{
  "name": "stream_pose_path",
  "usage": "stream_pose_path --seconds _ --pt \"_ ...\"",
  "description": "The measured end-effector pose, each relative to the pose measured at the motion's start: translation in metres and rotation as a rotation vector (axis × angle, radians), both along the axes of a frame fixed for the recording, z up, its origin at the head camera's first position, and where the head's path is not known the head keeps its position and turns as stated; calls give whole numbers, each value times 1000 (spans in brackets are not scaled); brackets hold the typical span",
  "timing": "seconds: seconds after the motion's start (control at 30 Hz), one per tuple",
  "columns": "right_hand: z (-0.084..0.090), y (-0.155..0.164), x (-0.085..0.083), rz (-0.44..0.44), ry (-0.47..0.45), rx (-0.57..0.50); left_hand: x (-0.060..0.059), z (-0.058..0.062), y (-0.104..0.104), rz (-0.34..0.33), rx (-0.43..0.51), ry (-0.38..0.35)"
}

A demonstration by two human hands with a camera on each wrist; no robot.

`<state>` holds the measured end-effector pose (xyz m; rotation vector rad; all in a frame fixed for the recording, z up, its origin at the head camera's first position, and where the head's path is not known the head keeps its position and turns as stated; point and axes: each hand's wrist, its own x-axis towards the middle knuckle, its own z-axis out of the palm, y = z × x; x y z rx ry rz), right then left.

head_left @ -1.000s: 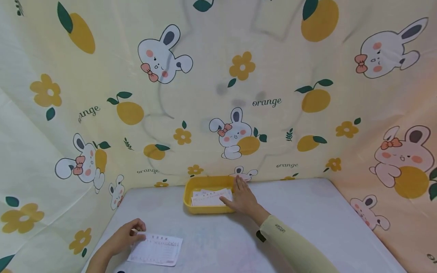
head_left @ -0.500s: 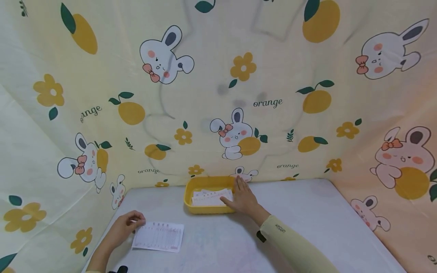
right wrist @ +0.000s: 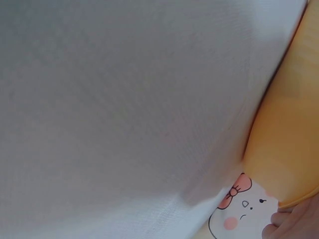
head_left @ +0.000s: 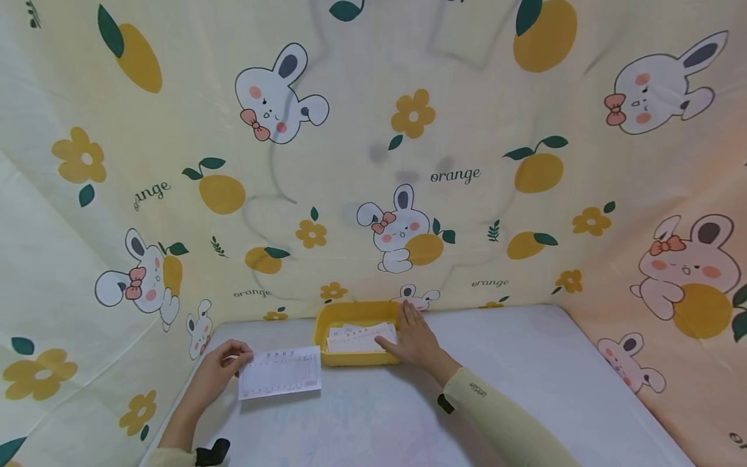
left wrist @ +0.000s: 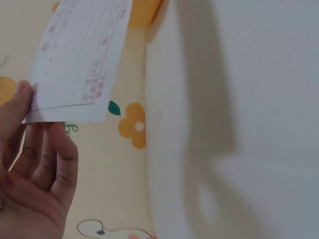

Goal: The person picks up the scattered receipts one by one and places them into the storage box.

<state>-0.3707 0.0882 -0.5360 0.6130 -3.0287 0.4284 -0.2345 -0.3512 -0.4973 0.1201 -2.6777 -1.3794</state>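
Note:
My left hand [head_left: 218, 370] pinches a printed paper form [head_left: 280, 375] by its left edge, thumb against fingers. The form hangs above the table, left of the yellow plastic basket [head_left: 356, 359]. In the left wrist view the sheet [left wrist: 82, 55] shows ruled lines and red print, with the thumb over its corner. My right hand [head_left: 417, 340] grips the basket's right end, thumb reaching inside and fingers along the rim. Several similar paper slips [head_left: 356, 340] lie in the basket. Fingertips [right wrist: 284, 224] show beside the basket wall [right wrist: 286, 109] in the right wrist view.
A white-covered table [head_left: 513, 383] extends around the basket. Behind it rises a cream curtain [head_left: 350, 155] printed with rabbits, oranges and flowers, closing in both sides too. A black strap piece [head_left: 213, 452] sits at the left wrist.
The left hand has lifted the form off the table and moved it forward and slightly right, closer to the basket. The right hand and basket have stayed in place.

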Motion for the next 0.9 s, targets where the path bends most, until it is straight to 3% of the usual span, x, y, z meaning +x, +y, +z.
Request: stream_pose_path --seconds 0.47,0.9 --pt "-1 0 -1 -1 -7 18 -27 19 25 46 48 184" --pt "-1 0 0 4 0 4 -51 24 56 0 143 248"
